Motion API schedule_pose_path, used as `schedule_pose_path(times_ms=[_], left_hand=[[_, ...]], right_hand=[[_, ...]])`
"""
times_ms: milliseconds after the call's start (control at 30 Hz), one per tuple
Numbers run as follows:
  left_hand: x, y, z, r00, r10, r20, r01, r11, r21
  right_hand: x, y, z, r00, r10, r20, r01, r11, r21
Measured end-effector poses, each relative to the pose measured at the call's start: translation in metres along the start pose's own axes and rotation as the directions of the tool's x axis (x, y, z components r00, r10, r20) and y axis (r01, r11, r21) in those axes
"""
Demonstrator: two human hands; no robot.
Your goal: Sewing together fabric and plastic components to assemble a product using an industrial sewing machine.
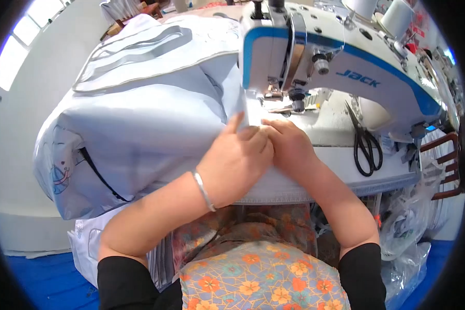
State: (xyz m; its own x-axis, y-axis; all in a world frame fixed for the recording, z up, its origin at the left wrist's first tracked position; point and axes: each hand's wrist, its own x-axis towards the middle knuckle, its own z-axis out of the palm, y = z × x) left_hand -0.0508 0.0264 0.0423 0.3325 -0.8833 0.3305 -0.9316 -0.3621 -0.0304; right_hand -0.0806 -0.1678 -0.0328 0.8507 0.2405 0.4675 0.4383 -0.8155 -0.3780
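Just in front of the sewing machine [341,67], my left hand [238,161] and my right hand [293,147] meet with their fingertips together. My left index finger points up along the edge of a big pale blue fabric bag [150,119], while the other left fingers curl inward. The fingers of my right hand are bent and pressed against the left ones. Whatever they pinch is hidden between them. Grey strap handles [144,49] lie across the bag's top panel, close to the machine's head. The needle area [294,101] is just beyond my fingers.
Black-handled scissors [367,147] lie on the table at the right. A ruler strip [356,187] runs along the table's front edge. Clear plastic bags [405,232] hang beside the table at right, near a brown wooden chair [447,165]. White thread cones [398,18] stand behind the machine.
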Motion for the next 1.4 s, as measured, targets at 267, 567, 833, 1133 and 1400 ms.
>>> schedule_pose_path(times_ms=[267, 567, 833, 1133, 1400], left_hand=[[-0.066, -0.068, -0.077, 0.921, -0.388, 0.021, 0.351, 0.855, 0.382], [-0.172, 0.054, 0.009, 0.937, -0.291, -0.192, 0.294, 0.956, -0.012], [-0.253, -0.048, 0.025, 0.261, -0.894, 0.365, 0.285, -0.29, -0.914], [-0.141, -0.014, -0.033, 0.703, -0.291, 0.648, 0.196, 0.956, 0.217], [0.002, 0.047, -0.062, 0.991, 0.115, -0.067, -0.128, 0.965, -0.23]], right_hand=[[0.018, -0.023, -0.017, 0.996, -0.085, 0.001, 0.084, 0.992, 0.099], [0.064, -0.062, -0.015, 0.843, 0.029, 0.537, -0.391, 0.718, 0.576], [-0.033, -0.046, -0.077, 0.725, 0.044, 0.687, -0.479, 0.749, 0.457], [-0.051, -0.047, -0.032, 0.815, 0.08, 0.574, -0.368, 0.837, 0.405], [-0.041, -0.076, -0.048, 0.935, -0.015, 0.353, -0.058, 0.979, 0.197]])
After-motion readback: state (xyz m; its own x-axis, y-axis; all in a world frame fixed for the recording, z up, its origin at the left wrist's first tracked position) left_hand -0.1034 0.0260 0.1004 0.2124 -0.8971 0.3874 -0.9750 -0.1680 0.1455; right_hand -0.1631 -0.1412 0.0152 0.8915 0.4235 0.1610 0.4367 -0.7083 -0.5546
